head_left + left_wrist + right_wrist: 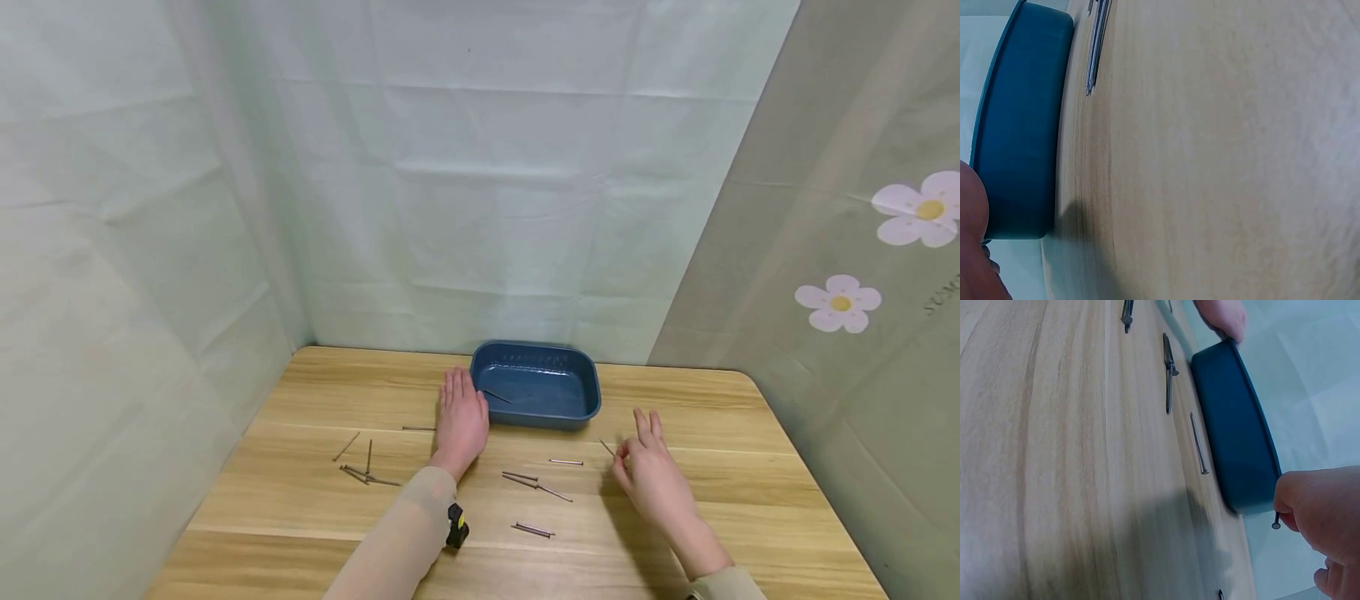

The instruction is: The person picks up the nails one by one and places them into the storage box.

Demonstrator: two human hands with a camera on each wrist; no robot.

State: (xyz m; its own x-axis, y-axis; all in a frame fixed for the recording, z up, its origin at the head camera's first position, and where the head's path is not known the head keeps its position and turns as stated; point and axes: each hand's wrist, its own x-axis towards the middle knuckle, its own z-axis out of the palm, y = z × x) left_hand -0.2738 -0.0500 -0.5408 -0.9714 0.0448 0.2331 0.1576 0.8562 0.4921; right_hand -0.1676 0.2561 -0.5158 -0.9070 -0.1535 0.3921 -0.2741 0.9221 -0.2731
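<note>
My right hand (657, 477) pinches a nail (606, 447) between thumb and index finger, above the table to the right of the blue tray (536, 421). In the right wrist view the head of this nail (1276, 525) pokes out below the fingertips, and the other fingers extend away. My left hand (461, 421) lies with straight fingers along the left side of the tray, its thumb at the rim. Inside the tray lies one nail (497, 396). In the left wrist view only part of the left hand (972, 212) shows, against the tray's end.
Left of the left forearm several nails (367, 477) lie scattered, some crossing. Between the arms are a single nail (566, 462), a small cluster of nails (536, 484) and a nearer group (533, 529). Pale curtains (510, 208) hang behind the wooden table (720, 425).
</note>
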